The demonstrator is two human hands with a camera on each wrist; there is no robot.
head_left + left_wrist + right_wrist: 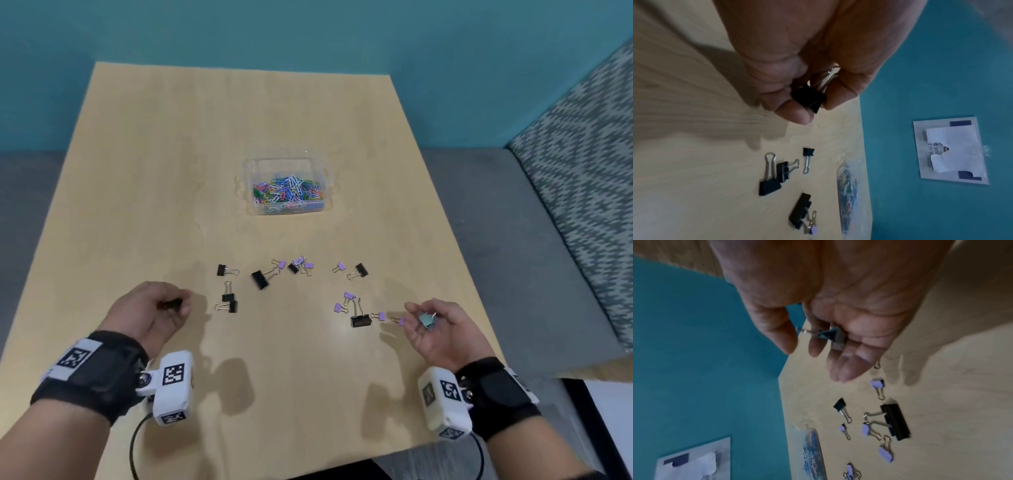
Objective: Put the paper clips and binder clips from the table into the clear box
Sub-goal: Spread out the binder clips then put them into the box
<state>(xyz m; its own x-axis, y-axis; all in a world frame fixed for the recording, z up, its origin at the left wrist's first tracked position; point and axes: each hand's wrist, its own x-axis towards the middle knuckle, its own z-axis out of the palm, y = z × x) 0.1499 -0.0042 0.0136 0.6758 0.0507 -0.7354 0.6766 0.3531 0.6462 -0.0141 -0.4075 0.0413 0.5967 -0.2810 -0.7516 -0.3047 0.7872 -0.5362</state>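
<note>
A clear box [248,168] full of coloured paper clips stands mid-table, also seen edge-on in the left wrist view [849,186]. Several black and purple binder clips lie between it and my hands, such as a large black one [260,279] and another [361,320]. My left hand [161,308] hovers at the near left and pinches a small black binder clip [807,98] between thumb and fingertips. My right hand [431,322] is palm up at the near right. A teal binder clip [830,335] lies on its loosely extended fingers, with the thumb beside its wire handle.
The wooden table [205,137] backs onto a teal wall with a paper sign [951,151]. A patterned bench back [589,171] and grey seat flank the right side. Two black clips [229,301] lie just right of my left hand.
</note>
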